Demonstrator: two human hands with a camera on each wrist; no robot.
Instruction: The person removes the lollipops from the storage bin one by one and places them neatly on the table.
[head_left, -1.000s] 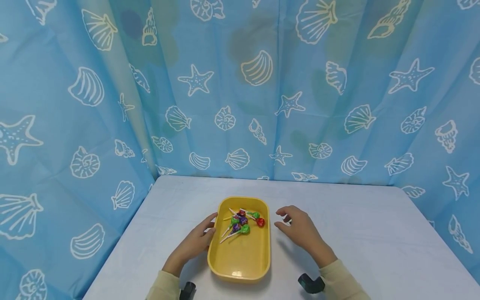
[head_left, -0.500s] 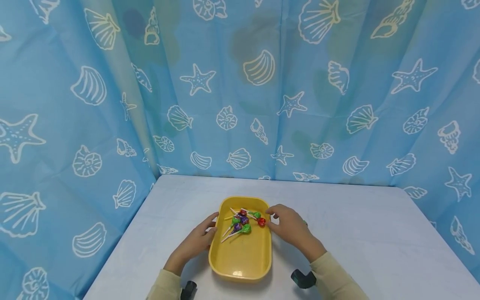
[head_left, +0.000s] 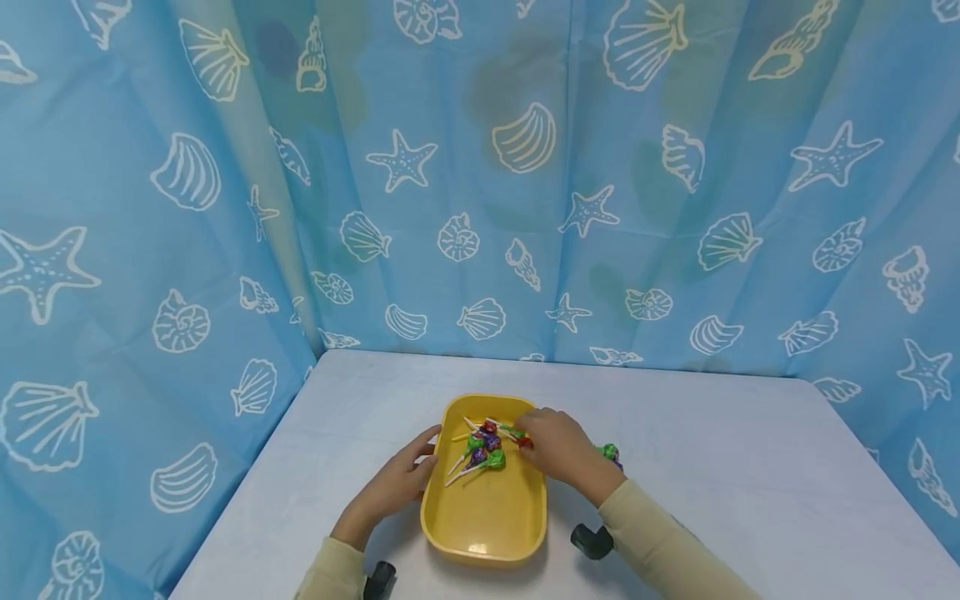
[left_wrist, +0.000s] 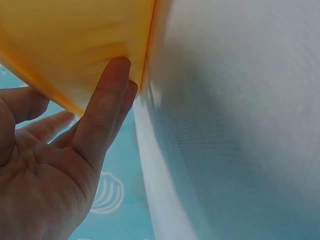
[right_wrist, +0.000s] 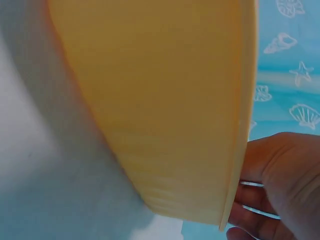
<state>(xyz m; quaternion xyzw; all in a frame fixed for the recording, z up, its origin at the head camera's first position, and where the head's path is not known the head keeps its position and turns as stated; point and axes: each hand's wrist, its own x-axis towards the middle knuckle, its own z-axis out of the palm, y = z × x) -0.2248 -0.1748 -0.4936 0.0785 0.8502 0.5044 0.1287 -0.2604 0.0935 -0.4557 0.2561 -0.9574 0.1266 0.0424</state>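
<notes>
A cluster of small wrapped lollipops (head_left: 483, 442) with white sticks, in green, purple and red, lies at the far end of a yellow oval plastic tray (head_left: 480, 525) on the pale grey table (head_left: 735, 467). The right hand (head_left: 551, 446) reaches over the tray's right rim onto the red lollipop (head_left: 523, 442); its fingers look curled round it, though the view is too small to be sure. The left hand (head_left: 397, 483) rests with straight fingers (left_wrist: 107, 100) against the tray's left wall. Another green wrapped lollipop (head_left: 609, 452) lies on the table just beside the right wrist. A blue seashell-print curtain (head_left: 480, 167) hangs behind.
</notes>
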